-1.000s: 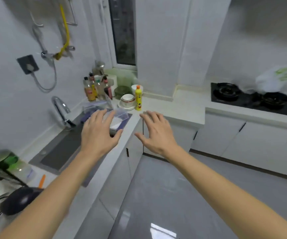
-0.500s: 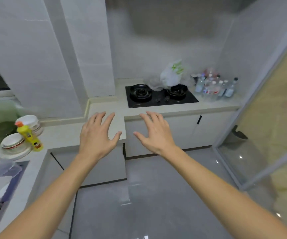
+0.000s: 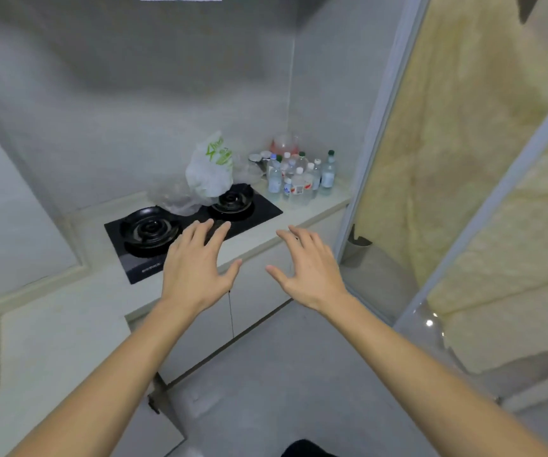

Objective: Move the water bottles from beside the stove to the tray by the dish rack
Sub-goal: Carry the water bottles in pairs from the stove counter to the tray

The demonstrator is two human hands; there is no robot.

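Several clear water bottles (image 3: 299,179) with white and green caps stand clustered on the pale counter to the right of the black two-burner stove (image 3: 193,225), in the far corner by the wall. My left hand (image 3: 197,268) hovers over the stove's front edge, fingers spread, holding nothing. My right hand (image 3: 305,268) floats over the counter's front edge, fingers apart and empty, well short of the bottles. The tray and dish rack are out of view.
A white plastic bag (image 3: 211,169) with green print sits behind the right burner, with clear crumpled plastic (image 3: 177,199) beside it. A pink-tinted jug (image 3: 284,145) stands behind the bottles. A glass sliding door (image 3: 463,192) rises on the right. White cabinets (image 3: 253,291) run below the counter.
My view has swung right from the sink and dish rack to the stove corner. The bottles are now closer and more central. Both hands stay spread and empty.
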